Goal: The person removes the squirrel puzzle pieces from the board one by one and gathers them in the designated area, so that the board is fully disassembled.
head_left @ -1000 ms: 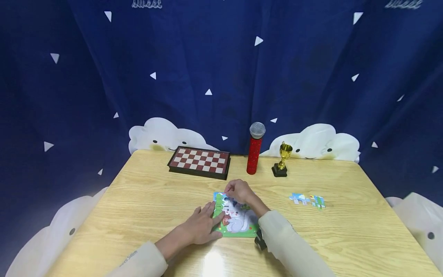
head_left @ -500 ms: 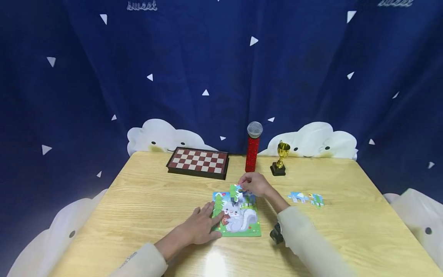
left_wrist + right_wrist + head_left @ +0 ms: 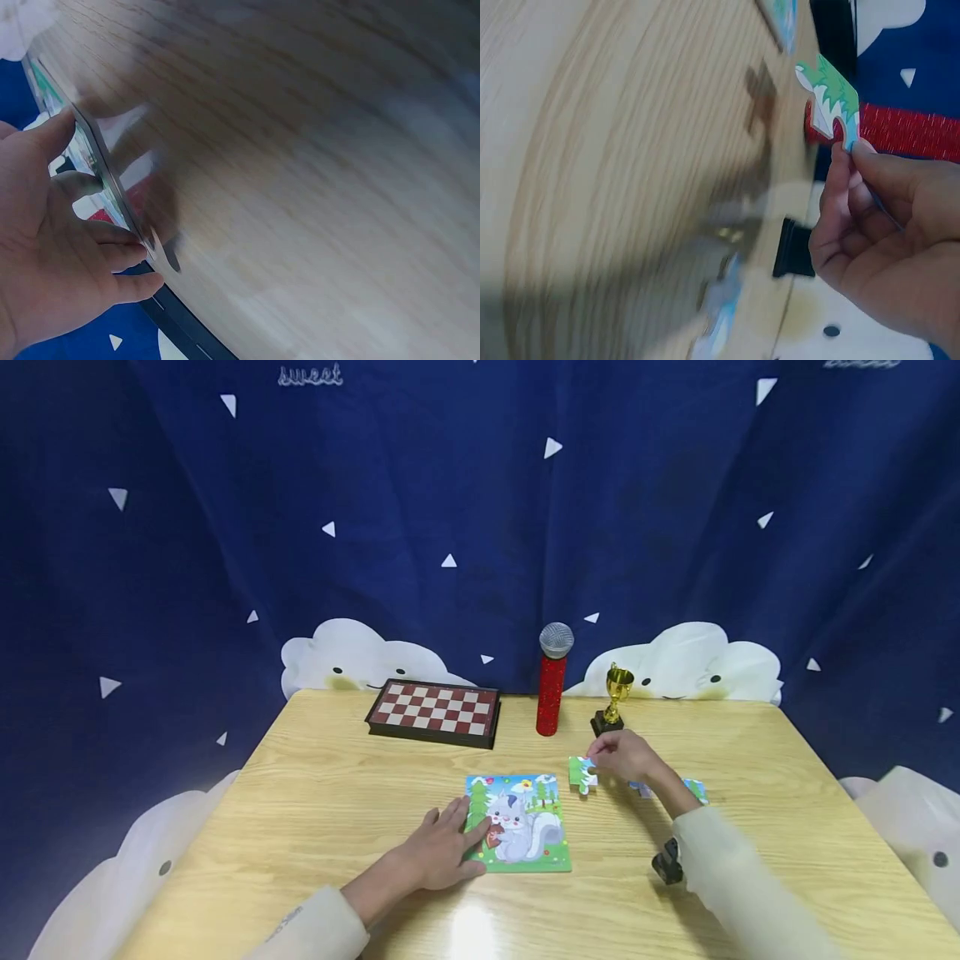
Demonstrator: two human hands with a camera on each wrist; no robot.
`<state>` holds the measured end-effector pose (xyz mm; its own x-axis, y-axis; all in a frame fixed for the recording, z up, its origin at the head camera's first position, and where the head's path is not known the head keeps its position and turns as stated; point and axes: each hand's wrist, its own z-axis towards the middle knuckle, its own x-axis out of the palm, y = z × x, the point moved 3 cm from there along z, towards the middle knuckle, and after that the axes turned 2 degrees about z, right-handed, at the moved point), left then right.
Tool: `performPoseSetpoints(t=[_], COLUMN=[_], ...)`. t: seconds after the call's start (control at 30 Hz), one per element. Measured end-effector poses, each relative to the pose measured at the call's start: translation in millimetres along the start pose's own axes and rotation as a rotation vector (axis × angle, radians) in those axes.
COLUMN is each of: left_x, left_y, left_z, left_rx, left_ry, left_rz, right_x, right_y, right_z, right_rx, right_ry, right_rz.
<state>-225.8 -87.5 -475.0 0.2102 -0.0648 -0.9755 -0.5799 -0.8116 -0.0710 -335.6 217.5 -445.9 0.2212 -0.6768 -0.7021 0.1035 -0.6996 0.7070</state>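
My left hand (image 3: 438, 853) rests with spread, fairly straight fingers on the left edge of a squirrel puzzle board (image 3: 528, 837). In the left wrist view the fingertips (image 3: 136, 285) touch the board's side. To the right of the board, my right hand (image 3: 624, 755) pinches a jigsaw piece (image 3: 581, 774) between thumb and fingers, held above the table. The right wrist view shows this piece (image 3: 834, 97) with a green tree and white on it. Loose puzzle pieces (image 3: 696, 790) lie on the table beyond the right hand, partly hidden by the forearm.
A folded checkerboard (image 3: 433, 712) lies at the back of the wooden table (image 3: 337, 793). Right of it a red microphone (image 3: 551, 685) stands upright, and further right a small gold trophy (image 3: 617, 689) on a black base. A dark blue curtain (image 3: 420, 485) hangs behind.
My right hand has lifted the jigsaw piece off the top of the puzzle board and carried it rightward, toward the loose pieces. The left hand has stayed on the board.
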Motion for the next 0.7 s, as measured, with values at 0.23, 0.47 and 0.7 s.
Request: performPoseSetpoints(t=[0.23,0.47,0.7], left_x=[0.7,0.4,1.3], left_y=[-0.7,-0.4,-0.9], left_z=[0.9,0.5,0.8], left_rx=[-0.003,0.001,0.001], left_ry=[0.003,0.009,0.006], left_rz=[0.015,0.018,0.03], right_x=[-14,-17,-16], right_y=[-24,-42,-49], right_z=[-8,-8,-1], right_rx=[0.062,0.133,0.137], right_ry=[0.019,0.046,0.033], right_rz=[-0.09,-0.145,-0.21])
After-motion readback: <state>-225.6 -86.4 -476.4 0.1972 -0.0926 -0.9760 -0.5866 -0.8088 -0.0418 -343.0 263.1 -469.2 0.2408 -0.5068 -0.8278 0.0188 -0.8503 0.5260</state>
